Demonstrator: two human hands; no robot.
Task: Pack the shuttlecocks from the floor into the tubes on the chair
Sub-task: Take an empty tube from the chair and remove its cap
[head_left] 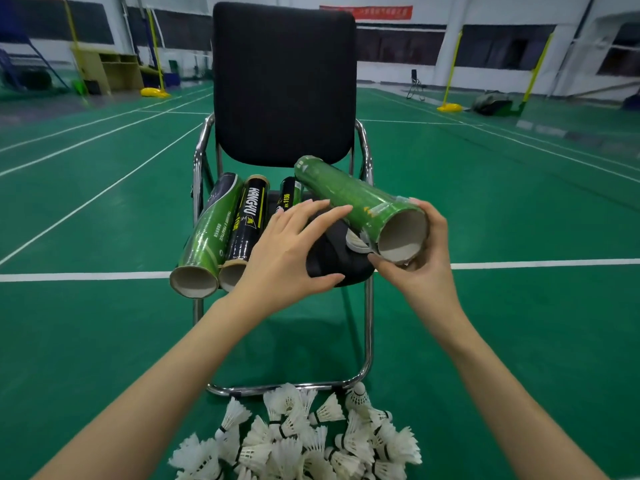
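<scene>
My right hand (420,268) grips the open near end of a green tube (349,199), lifted and tilted above the seat of the black chair (284,84). Its mouth faces me and looks empty. My left hand (287,251) hovers over the seat with fingers spread, fingertips close to the tube's side, holding nothing. On the seat's left lie a green tube (207,237) and a black tube (247,223), open ends toward me. A third dark tube (289,195) lies partly hidden behind my left hand. A pile of white shuttlecocks (304,438) lies on the green floor before the chair.
The chair's chrome frame (369,327) stands just behind the shuttlecock pile. A white tube cap (356,242) rests on the seat under the held tube. Green court floor (104,341) with white lines spreads to both sides. Yellow net posts (450,81) and a wooden desk (107,71) stand far back.
</scene>
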